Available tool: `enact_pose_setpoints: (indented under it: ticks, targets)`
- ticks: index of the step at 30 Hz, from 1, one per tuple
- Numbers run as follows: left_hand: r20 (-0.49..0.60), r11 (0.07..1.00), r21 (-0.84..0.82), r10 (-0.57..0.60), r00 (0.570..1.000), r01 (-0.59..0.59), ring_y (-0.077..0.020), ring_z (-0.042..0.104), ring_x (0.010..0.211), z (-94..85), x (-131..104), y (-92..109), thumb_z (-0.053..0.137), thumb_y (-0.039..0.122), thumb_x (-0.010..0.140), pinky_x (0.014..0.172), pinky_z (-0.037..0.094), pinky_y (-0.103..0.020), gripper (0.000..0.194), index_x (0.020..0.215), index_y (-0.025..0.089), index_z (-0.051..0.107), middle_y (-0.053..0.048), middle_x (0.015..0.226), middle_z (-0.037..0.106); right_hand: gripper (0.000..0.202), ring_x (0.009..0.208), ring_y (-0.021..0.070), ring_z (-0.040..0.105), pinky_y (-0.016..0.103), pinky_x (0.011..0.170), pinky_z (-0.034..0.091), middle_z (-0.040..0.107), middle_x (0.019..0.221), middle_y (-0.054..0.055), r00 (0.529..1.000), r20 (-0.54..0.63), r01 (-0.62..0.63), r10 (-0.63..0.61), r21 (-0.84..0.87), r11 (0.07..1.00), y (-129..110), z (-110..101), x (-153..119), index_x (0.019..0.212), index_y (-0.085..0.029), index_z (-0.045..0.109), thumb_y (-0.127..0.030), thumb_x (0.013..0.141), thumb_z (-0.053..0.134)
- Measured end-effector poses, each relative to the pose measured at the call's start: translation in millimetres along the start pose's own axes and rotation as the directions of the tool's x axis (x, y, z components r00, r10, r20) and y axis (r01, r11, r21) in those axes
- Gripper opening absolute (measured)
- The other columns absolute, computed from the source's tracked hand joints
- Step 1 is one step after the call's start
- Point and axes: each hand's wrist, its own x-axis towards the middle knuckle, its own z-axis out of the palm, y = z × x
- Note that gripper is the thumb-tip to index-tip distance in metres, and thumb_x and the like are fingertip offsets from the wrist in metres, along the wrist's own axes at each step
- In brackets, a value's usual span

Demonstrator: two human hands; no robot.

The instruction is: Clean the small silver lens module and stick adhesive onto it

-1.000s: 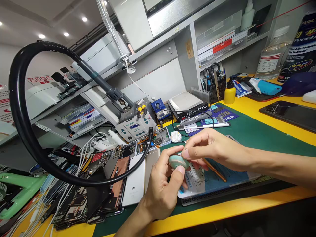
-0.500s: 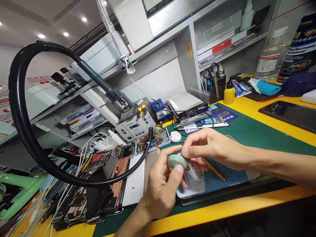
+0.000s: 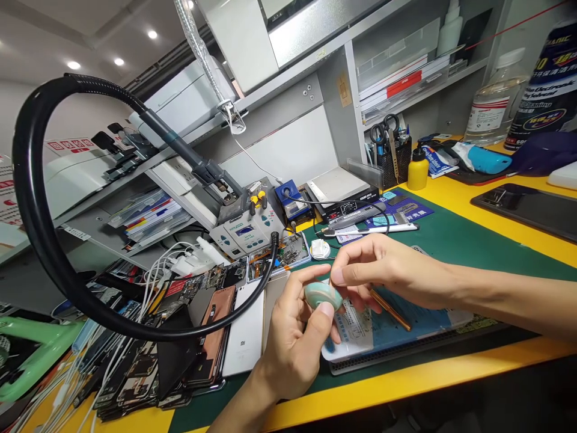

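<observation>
A round, pale green spool-like object (image 3: pixel 323 294) is gripped between the thumb and fingers of my left hand (image 3: pixel 297 337), above the near part of the green mat. My right hand (image 3: pixel 378 270) has thumb and index finger pinched together at the object's upper right edge; what they pinch is too small to make out. A copper-coloured pen-like tool (image 3: pixel 391 311) sticks out below my right hand, over a blue and white package (image 3: pixel 381 337). Whether my right fingers touch the tool is hidden.
A black hose (image 3: pixel 33 240) loops across the left side, its nozzle near a tray of circuit boards (image 3: pixel 288 252). Stacked phones (image 3: pixel 180 361) and a white phone (image 3: pixel 246 334) lie left of my hands. A yellow bottle (image 3: pixel 418 169) and dark phone (image 3: pixel 527 207) stand and lie further right.
</observation>
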Motion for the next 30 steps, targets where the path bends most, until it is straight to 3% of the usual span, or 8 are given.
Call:
enact_pose_setpoints:
  ticks: [17, 22, 30]
  targets:
    - [0.006, 1.000, -0.009, 0.001, 1.000, -0.001, -0.0122, 0.061, 0.061, -1.5, 0.4, 0.1, 0.054, 0.036, 0.097, 0.059, 0.053, -0.024, 0.038, 0.132, 0.021, 0.049, 0.001, 0.078, 0.060, 0.010, 0.052, 0.0105, 0.060, 0.019, 0.045, 0.048, 0.064, 0.062, -0.001, 0.999, 0.025, 0.039, -0.038, -0.038, 0.999, 2.1, -1.4, 0.9, 0.076, -0.012, 0.069, -0.019, 0.081, 0.066]
    - [0.006, 1.000, -0.026, 0.000, 1.000, 0.000, -0.0133, 0.062, 0.060, -0.1, 0.8, 1.2, 0.056, 0.036, 0.096, 0.058, 0.052, -0.025, 0.039, 0.131, 0.020, 0.050, 0.001, 0.075, 0.060, 0.012, 0.050, 0.0110, 0.061, 0.019, 0.045, 0.046, 0.061, 0.056, -0.002, 0.997, 0.058, 0.051, -0.047, -0.076, 0.996, 1.3, -1.4, -0.3, 0.074, -0.012, 0.070, -0.021, 0.081, 0.070]
    - [-0.040, 0.997, -0.076, -0.029, 0.999, 0.026, -0.0115, 0.060, 0.061, 2.8, -1.0, 6.2, 0.057, 0.035, 0.094, 0.060, 0.053, -0.025, 0.039, 0.130, 0.020, 0.052, -0.003, 0.085, 0.066, 0.023, 0.053, 0.0124, 0.066, 0.019, 0.045, 0.046, 0.069, 0.070, 0.003, 0.998, 0.056, 0.014, -0.015, 0.022, 1.000, -0.6, -3.5, 1.9, 0.076, -0.012, 0.068, -0.032, 0.084, 0.072]
